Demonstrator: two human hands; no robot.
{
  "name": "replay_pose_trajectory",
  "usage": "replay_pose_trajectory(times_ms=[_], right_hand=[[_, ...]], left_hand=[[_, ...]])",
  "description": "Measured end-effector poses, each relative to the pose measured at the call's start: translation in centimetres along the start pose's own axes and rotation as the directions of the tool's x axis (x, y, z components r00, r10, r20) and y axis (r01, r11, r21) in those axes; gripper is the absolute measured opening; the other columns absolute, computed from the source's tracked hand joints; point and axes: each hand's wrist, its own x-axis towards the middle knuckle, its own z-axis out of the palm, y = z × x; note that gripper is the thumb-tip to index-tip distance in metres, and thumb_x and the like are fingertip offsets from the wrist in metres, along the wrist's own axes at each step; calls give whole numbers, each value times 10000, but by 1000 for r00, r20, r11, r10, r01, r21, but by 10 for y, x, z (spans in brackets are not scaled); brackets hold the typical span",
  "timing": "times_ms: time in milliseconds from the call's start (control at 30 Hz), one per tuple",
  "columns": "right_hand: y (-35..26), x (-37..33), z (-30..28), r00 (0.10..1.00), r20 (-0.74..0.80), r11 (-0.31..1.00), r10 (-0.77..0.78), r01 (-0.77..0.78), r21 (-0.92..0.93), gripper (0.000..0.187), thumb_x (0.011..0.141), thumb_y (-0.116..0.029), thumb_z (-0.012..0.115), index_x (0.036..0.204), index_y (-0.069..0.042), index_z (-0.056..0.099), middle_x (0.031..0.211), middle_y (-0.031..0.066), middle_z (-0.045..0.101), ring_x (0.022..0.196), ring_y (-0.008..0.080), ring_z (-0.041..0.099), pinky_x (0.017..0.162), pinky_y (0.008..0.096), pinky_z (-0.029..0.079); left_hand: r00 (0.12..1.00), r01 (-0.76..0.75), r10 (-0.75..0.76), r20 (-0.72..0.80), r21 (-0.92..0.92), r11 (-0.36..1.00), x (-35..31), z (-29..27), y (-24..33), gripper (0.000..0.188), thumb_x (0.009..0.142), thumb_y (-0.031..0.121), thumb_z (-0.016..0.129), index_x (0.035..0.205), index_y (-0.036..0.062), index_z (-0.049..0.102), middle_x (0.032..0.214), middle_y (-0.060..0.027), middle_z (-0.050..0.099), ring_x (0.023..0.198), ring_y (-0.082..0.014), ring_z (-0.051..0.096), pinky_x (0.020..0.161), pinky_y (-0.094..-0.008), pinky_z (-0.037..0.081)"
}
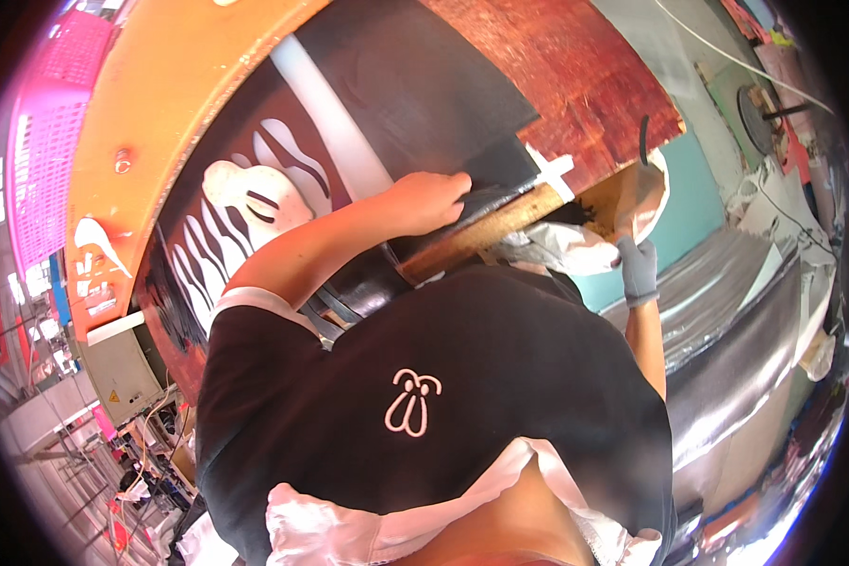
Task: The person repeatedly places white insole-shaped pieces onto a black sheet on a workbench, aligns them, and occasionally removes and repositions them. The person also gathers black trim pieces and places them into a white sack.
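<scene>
My bare left hand (pixel 434 201) reaches across to the near edge of a black sheet (pixel 415 90) spread on a reddish-brown wooden board. Its fingers are curled into a fist; whatever lies inside them is hidden. On the right, my right hand (pixel 640 271) wears a grey glove and is closed at the edge of a white bag-like piece (pixel 643 212), beside the board's corner. A thin black strip (pixel 643 140) stands up at the top of that piece. Crumpled white material (pixel 561 247) lies between the gloved hand and my body.
The wooden board (pixel 585 75) carries white tape at its near edge. Left of the black sheet lie a white strip (pixel 325 113), several white curved shapes and a pale rounded piece (pixel 259 193). An orange panel (pixel 184 66) and a pink basket (pixel 52 141) stand farther left.
</scene>
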Motion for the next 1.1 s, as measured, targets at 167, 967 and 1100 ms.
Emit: replay_pose_trajectory(times_ms=[167,967,1100], right_hand=[[2,3,1,1000,14,989,-18,15,148,242,822,-181,589,636,-28,559,547,6,499,467,88,499,449,247,448],[1,17,11,999,25,993,48,-50,104,272,787,-246,601,687,6,605,563,44,567,515,118,562,494,271,449],[-6,21,9,996,39,994,82,-85,76,303,785,-255,591,672,25,602,559,50,570,517,116,566,497,269,449]], left_hand=[[808,430,-385,-446,1,903,9,-69,-52,267,888,173,451,1102,18,413,863,-250,624,835,-414,611,733,-487,461],[781,557,-480,-399,98,825,96,-113,-131,402,803,317,525,1011,-13,619,1030,-240,617,1000,-378,587,854,-437,452],[864,299,-233,-446,82,951,142,-101,-55,372,851,323,461,1020,12,578,1005,-243,618,993,-391,582,851,-478,442]])
